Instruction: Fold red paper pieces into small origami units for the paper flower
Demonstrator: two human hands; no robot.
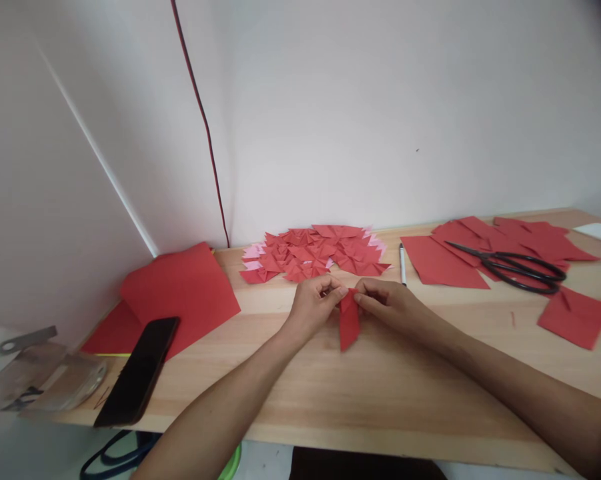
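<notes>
Between my two hands is a piece of folded red paper [349, 325], its narrow strip hanging down with a slanted lower end. My left hand [316, 300] pinches its upper left edge between thumb and fingers. On the other side, my right hand [387, 303] grips the upper right corner the same way. The fold at the top is partly covered by my fingertips. Just beyond my hands lies a pile of folded red paper pieces [313, 255], with pink folded pieces [253, 253] showing at its sides.
Black-handled scissors [523, 267] rest on red paper squares [445, 263] at the right, beside a white pen [403, 265]. To the left are large red sheets [190, 293], a black phone [139, 373] and a clear container [70, 380]. The wooden table [290, 400] meets a white wall behind.
</notes>
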